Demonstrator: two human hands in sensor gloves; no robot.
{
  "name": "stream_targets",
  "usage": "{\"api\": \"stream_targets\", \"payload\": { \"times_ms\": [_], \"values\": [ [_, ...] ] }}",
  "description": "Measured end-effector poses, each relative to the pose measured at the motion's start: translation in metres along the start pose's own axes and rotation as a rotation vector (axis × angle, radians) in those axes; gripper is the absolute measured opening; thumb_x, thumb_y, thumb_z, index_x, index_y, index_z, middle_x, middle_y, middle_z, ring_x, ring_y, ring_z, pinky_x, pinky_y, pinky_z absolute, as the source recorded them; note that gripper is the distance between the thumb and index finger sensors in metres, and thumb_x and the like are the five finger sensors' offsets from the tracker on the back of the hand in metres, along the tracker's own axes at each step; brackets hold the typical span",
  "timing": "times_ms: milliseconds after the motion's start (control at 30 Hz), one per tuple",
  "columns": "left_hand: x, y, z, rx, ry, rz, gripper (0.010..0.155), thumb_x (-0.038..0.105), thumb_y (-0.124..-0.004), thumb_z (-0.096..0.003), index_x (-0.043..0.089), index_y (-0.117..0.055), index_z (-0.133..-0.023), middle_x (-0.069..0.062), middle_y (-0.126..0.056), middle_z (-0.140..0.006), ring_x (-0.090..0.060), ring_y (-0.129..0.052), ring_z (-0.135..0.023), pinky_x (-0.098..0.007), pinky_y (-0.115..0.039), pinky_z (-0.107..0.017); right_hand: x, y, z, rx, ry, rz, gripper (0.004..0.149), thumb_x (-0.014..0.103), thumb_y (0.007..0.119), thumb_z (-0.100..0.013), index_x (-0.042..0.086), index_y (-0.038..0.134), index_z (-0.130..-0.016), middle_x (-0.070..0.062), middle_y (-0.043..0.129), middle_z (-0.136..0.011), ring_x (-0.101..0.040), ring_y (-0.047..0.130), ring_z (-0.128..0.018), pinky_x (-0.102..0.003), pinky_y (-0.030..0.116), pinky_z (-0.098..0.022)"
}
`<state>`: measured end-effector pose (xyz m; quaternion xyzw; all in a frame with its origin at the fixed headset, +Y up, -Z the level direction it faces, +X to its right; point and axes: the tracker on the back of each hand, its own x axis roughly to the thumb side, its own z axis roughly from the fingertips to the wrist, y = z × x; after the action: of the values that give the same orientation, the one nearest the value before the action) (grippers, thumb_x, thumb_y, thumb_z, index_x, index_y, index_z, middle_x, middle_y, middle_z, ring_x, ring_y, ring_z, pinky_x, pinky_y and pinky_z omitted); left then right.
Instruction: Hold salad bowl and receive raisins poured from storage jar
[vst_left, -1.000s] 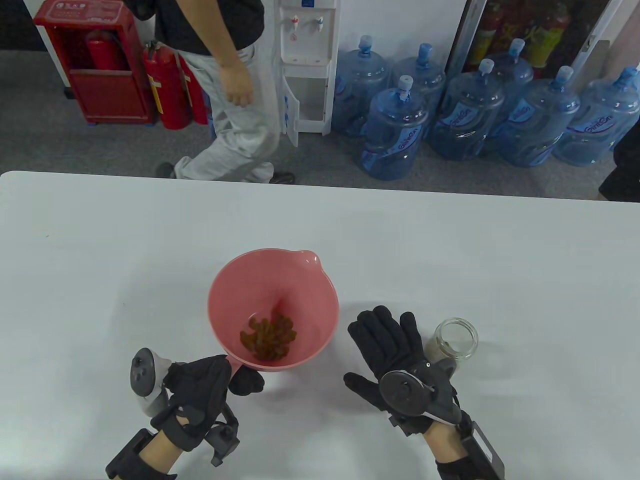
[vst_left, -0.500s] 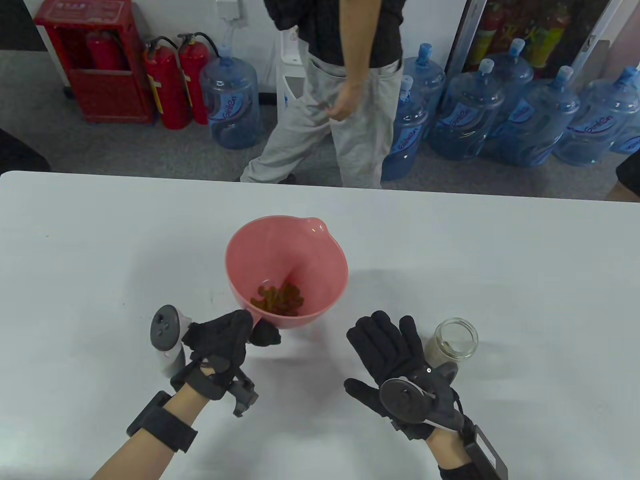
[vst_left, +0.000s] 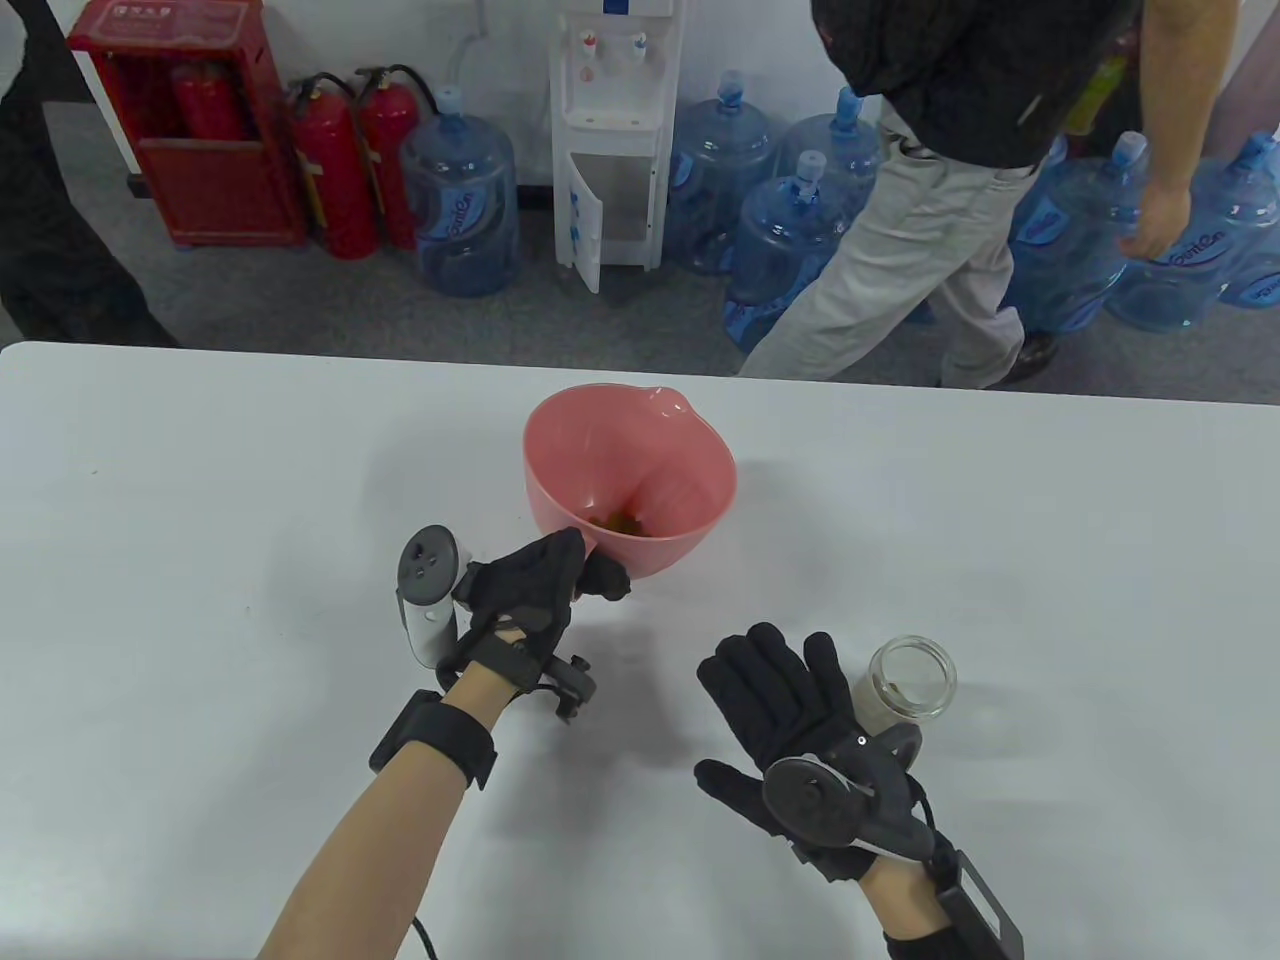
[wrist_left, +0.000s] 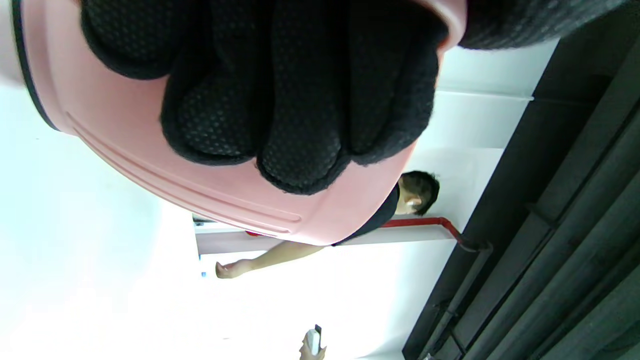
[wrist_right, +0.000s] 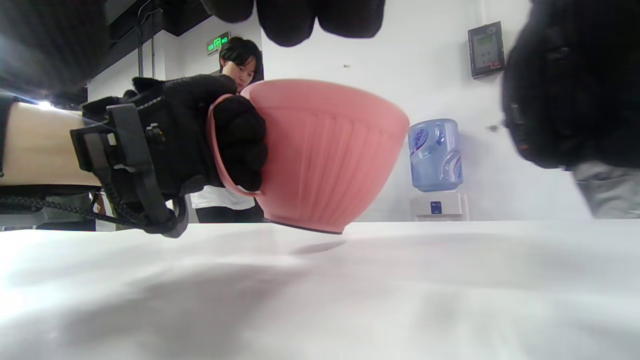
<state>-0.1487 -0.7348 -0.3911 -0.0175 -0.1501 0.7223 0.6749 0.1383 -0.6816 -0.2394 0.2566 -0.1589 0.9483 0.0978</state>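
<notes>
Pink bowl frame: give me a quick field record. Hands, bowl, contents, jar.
left hand: grips the handle of the pink bowl
bowl state: tilted, lifted just off the white table, per right wrist view
contents: raisins at the bottom
right hand: open, fingers spread, holds nothing
glass jar: upright on the table, right of the right hand, lid off

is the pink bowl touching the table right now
Apart. The right wrist view shows the bowl tilted, held up by the left hand at its handle, with a thin gap and a shadow between its base and the table.
</notes>
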Motion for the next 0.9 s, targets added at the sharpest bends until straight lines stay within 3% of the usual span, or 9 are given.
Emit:
{"api": "stream_targets", "payload": {
  "times_ms": [200, 333, 467, 533, 667, 800, 900],
  "values": [
    [-0.011, 0.007, 0.005, -0.027, 0.035, 0.022, 0.047, 0.052, -0.066, -0.0436, 0.022, -0.101, -0.048, -0.002, -0.107, -0.056, -0.037, -0.102, -0.054, -0.055, -0.074, -0.055, 0.000, 0.000, 0.000, 0.003, 0.000, 0.004, 0.090, 0.071, 0.073, -0.032, 0.039, 0.028, -0.104, 0.006, 0.029, -0.114, -0.024, 0.038, -0.110, -0.057, 0.026, -0.079],
    [-0.011, 0.016, 0.013, -0.093, 0.099, 0.023, 0.049, 0.050, -0.065, -0.0443, 0.017, -0.099, -0.053, -0.007, -0.104, -0.063, -0.041, -0.097, -0.064, -0.056, -0.067, -0.064, 0.000, 0.000, 0.000, 0.004, 0.004, 0.004, 0.090, 0.071, 0.073, -0.032, 0.039, 0.028, -0.104, 0.006, 0.029, -0.114, -0.024, 0.038, -0.110, -0.057, 0.026, -0.079],
    [-0.005, 0.027, 0.025, -0.030, 0.136, -0.133, 0.050, 0.050, -0.063, -0.0443, 0.016, -0.098, -0.057, -0.008, -0.101, -0.064, -0.041, -0.093, -0.069, -0.053, -0.063, -0.068, 0.001, 0.001, -0.001, 0.014, 0.003, 0.005, 0.090, 0.071, 0.073, -0.032, 0.039, 0.028, -0.104, 0.006, 0.030, -0.114, -0.023, 0.038, -0.110, -0.057, 0.026, -0.079],
    [-0.002, 0.033, 0.033, 0.018, 0.167, -0.243, 0.051, 0.052, -0.062, -0.0439, 0.018, -0.097, -0.059, -0.006, -0.100, -0.066, -0.044, -0.088, -0.076, -0.058, -0.059, -0.067, 0.001, 0.001, -0.001, 0.014, 0.004, 0.004, 0.090, 0.071, 0.073, -0.032, 0.039, 0.028, -0.104, 0.006, 0.030, -0.114, -0.023, 0.038, -0.110, -0.057, 0.026, -0.079],
    [-0.001, 0.039, 0.043, 0.016, 0.203, -0.343, 0.052, 0.052, -0.062, -0.0442, 0.017, -0.095, -0.064, -0.008, -0.097, -0.073, -0.042, -0.083, -0.085, -0.059, -0.056, -0.068, 0.002, 0.002, -0.001, 0.018, 0.009, -0.001, 0.090, 0.071, 0.073, -0.032, 0.039, 0.028, -0.104, 0.006, 0.030, -0.114, -0.023, 0.038, -0.110, -0.057, 0.026, -0.079],
    [0.006, 0.041, 0.049, 0.003, 0.216, -0.427, 0.057, 0.054, -0.062, -0.0445, 0.015, -0.090, -0.075, -0.011, -0.088, -0.084, -0.047, -0.073, -0.090, -0.060, -0.049, -0.069, 0.003, 0.004, -0.001, 0.028, 0.010, -0.004, 0.090, 0.071, 0.073, -0.032, 0.039, 0.028, -0.104, 0.006, 0.030, -0.114, -0.024, 0.038, -0.110, -0.057, 0.026, -0.079],
    [0.020, 0.046, 0.057, 0.015, 0.183, -0.594, 0.063, 0.055, -0.062, -0.0449, 0.013, -0.081, -0.088, -0.013, -0.076, -0.095, -0.048, -0.064, -0.096, -0.060, -0.043, -0.071, 0.003, 0.005, -0.002, 0.029, 0.014, -0.019, 0.090, 0.071, 0.073, -0.032, 0.039, 0.028, -0.103, 0.006, 0.029, -0.114, -0.023, 0.038, -0.110, -0.057, 0.026, -0.079]
  ]
}}
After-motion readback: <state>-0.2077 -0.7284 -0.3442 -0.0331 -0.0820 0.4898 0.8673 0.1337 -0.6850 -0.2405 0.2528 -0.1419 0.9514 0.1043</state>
